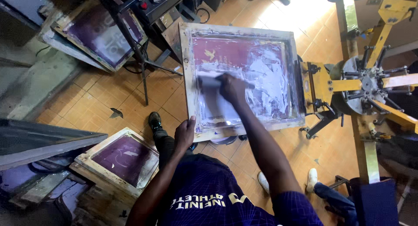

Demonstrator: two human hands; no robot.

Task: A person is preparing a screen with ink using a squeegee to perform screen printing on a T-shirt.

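Screen-printing stroke, seen from above. The right hand (232, 87) is closed around a dark squeegee (212, 81), which lies across the white-inked mesh of the wooden-framed printing screen (188, 78) clamped to the yellow metal rotary press (370, 84). The left hand (185, 132), fingers curled, grips the frame's near edge. A good pull likely needs even downward pressure, a constant blade angle, and the frame held still.

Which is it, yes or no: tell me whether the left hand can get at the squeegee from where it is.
Probably yes: the left hand grips the frame edge, and the squeegee lies across open mesh, held by the right hand.
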